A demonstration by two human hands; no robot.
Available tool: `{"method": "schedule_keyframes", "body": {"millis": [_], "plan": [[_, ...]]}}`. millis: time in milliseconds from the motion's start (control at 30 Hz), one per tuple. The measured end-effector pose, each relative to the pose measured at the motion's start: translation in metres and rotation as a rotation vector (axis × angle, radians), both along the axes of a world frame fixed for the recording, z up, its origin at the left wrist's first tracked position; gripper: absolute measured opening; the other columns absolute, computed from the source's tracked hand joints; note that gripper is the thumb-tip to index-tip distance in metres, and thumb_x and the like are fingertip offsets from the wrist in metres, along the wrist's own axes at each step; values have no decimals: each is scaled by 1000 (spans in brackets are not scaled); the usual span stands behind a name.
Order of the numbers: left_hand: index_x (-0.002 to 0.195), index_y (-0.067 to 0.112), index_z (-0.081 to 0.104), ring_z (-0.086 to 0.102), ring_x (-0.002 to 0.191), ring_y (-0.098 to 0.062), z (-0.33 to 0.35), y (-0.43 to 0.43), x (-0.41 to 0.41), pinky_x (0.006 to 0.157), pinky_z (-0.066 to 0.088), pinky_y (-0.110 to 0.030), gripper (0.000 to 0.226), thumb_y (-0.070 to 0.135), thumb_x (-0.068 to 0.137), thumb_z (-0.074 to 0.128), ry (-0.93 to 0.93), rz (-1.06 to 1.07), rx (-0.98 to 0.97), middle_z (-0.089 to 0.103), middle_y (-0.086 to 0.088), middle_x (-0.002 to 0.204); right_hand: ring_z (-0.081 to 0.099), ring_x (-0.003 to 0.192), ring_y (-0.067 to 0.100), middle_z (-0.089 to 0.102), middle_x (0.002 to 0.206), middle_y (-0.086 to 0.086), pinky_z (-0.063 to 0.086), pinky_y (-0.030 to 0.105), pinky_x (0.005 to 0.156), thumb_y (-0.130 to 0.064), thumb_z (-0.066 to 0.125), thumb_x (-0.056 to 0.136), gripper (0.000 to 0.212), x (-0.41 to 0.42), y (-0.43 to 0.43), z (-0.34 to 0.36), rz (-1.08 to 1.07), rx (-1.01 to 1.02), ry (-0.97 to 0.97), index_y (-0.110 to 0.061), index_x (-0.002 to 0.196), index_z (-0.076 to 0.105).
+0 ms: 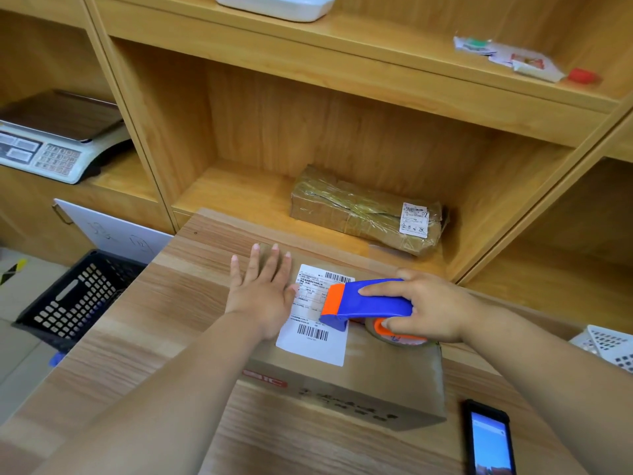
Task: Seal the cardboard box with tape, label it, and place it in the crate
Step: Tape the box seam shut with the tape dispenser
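Observation:
A brown cardboard box lies on the wooden table, flaps closed. A white shipping label with barcodes lies on its top. My left hand rests flat on the box top beside the label, fingers spread. My right hand grips a blue and orange tape dispenser, whose front end sits over the label's right edge. The tape roll shows under my fingers. A black plastic crate stands on the floor left of the table.
A taped parcel with a label lies in the shelf opening behind the table. A weighing scale sits on the left shelf. A phone lies at the table's right front. A white perforated basket shows at the right edge.

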State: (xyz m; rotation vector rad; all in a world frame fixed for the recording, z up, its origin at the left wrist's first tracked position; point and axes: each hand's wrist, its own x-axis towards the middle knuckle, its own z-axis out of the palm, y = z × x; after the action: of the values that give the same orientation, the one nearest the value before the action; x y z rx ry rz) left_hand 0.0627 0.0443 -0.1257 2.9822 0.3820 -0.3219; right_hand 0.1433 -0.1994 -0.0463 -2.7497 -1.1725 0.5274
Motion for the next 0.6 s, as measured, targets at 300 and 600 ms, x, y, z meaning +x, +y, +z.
{"method": "schedule_keyframes", "body": {"millis": [300,600], "plan": [[149,24,-22,-27,144,-27,-18,-18,9,118,-12,-48,60,47,100,4,29,-23,-19,-28,2,157,49,102,10,50,117,-5,44,29,91,-45,64,80,57,1,-1,2,-12,-20,32,-56,131,43],[149,25,-22,-27,144,-26,-19,-14,9,118,-13,-47,61,49,99,4,16,-25,-39,-29,4,157,50,99,11,48,107,-9,43,30,92,-50,65,81,57,5,-16,9,-5,-39,47,-57,132,40]]}}
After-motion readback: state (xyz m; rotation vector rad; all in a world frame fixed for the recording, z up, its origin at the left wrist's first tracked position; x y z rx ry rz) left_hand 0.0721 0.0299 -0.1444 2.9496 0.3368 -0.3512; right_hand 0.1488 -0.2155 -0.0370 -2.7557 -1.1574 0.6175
